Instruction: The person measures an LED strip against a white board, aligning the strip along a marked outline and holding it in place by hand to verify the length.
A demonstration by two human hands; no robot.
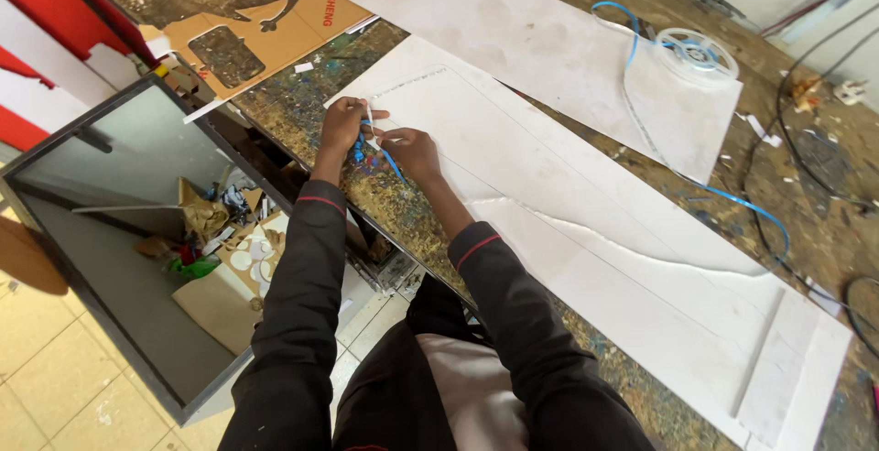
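Where board (586,222) meets bench edge, both hands (380,144).

A plastic reel (698,51), cardboard sheet (261,34) and scrap bin (101,259).

A: Where are the hands?

B: The left hand (343,126) and right hand (412,152) meet at the near end of the long white board (586,231), lying on the paint-speckled workbench (302,108).

A: And the clear plastic reel (698,51)?

B: On the second white board (540,39) behind it.

Thin blue strip (385,153), pinched over white board edge (430,94).
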